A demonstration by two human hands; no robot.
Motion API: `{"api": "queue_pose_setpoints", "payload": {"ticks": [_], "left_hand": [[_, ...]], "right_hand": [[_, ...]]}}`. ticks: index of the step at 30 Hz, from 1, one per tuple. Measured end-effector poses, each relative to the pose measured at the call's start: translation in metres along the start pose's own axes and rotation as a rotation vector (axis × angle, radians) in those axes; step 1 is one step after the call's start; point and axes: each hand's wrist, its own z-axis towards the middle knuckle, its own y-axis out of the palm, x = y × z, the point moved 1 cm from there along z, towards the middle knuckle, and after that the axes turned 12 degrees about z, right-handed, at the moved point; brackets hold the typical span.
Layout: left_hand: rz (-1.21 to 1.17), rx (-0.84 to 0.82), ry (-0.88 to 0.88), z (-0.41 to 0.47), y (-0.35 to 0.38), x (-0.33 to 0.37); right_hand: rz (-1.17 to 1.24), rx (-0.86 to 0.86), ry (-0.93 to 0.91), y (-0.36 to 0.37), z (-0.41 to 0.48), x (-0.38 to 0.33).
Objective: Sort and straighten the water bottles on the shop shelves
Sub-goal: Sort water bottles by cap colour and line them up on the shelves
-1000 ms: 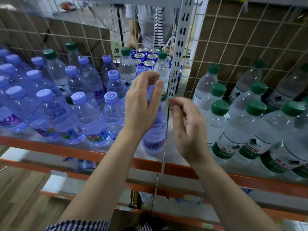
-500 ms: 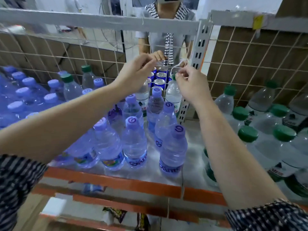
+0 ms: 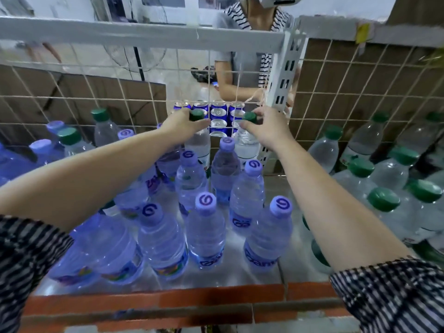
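Two green-capped water bottles at the back of the shelf (image 3: 240, 272), the left bottle (image 3: 200, 144) and the right bottle (image 3: 247, 146), both standing against the wire mesh (image 3: 108, 99) with caps up and long axes near vertical; the right one stands just beside the white post (image 3: 284, 75). The left hand (image 3: 180, 128) is curled round the neck of the left bottle with the cap showing above its fingers, and the right hand (image 3: 266, 131) grips the right bottle at cap and neck in the same way. Both bottles look full, so each is likely to be moderately heavy for a neck hold; the thin clear walls would probably dent under a squeeze and may be slick, whereas the ribbed cap and stiff neck give the surest purchase (a hold lower on the body would be blocked by the bottles in front). Directly in front stand the purple-cap bottles (image 3: 206, 227), upright in loose rows and close together, some touching, between the two forearms. To the right of the post stand more green-cap bottles (image 3: 382, 200), which is plausibly where the two held bottles belong. Lifting straight up along the axis before moving sideways would seem the safest way past the purple caps. Behind the mesh sit blue cans (image 3: 218, 114), and beyond them stands another person (image 3: 247, 56).
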Motion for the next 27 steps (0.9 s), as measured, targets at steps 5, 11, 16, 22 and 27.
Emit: {"api": "queue_pose_setpoints", "payload": {"ticks": [5, 11, 16, 22, 27], "left_hand": [[-0.107, 0.027, 0.006, -0.001, 0.001, -0.003], [-0.336, 0.107, 0.095, 0.001, -0.019, 0.014], [-0.414, 0.257, 0.252, -0.004, -0.058, 0.05], [-0.649, 0.383, 0.317, -0.016, -0.099, 0.091], [-0.686, 0.452, 0.353, -0.037, -0.108, 0.115]], "right_hand": [[0.073, -0.043, -0.017, 0.012, -0.003, -0.002], [0.071, 0.069, -0.145, 0.004, 0.005, -0.037], [0.168, 0.143, -0.284, -0.025, 0.018, -0.081], [0.364, 0.153, -0.413, -0.057, 0.011, -0.121], [0.474, 0.105, -0.517, -0.079, -0.011, -0.135]]}}
